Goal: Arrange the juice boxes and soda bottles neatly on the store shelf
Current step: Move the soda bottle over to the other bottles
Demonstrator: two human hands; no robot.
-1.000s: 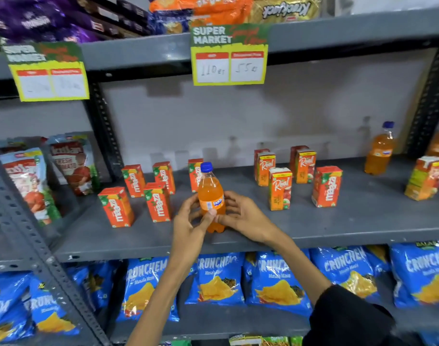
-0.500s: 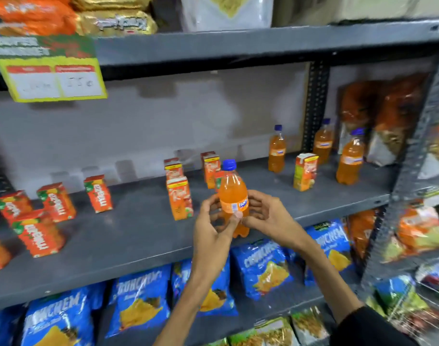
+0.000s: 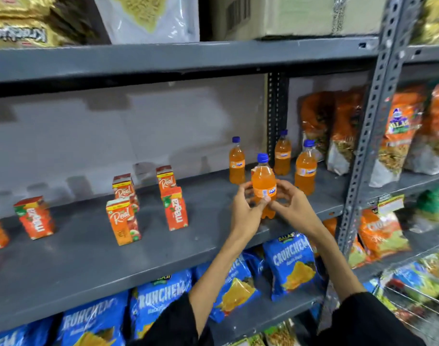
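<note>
Both hands hold an orange soda bottle (image 3: 263, 182) with a blue cap upright, just above the grey shelf (image 3: 93, 260). My left hand (image 3: 245, 212) wraps its left side and my right hand (image 3: 292, 207) its right side. Three more orange soda bottles stand behind it at the shelf's right end: one (image 3: 236, 164) at the back left, one (image 3: 282, 156) by the back post, one (image 3: 305, 168) at the right. Orange juice boxes stand scattered to the left: two Real boxes (image 3: 123, 222) (image 3: 166, 179) and two Maaza boxes (image 3: 175, 209) (image 3: 35, 218) among them.
A perforated grey upright (image 3: 363, 146) bounds the shelf on the right, with orange snack bags (image 3: 400, 136) beyond it. Blue Crunchem chip bags (image 3: 292, 263) fill the shelf below. Packets and a cardboard box (image 3: 288, 16) sit on the shelf above.
Both hands have carried the soda bottle to the right along the shelf, toward the three standing bottles. My view has swung right, so the juice boxes now lie at the left.
</note>
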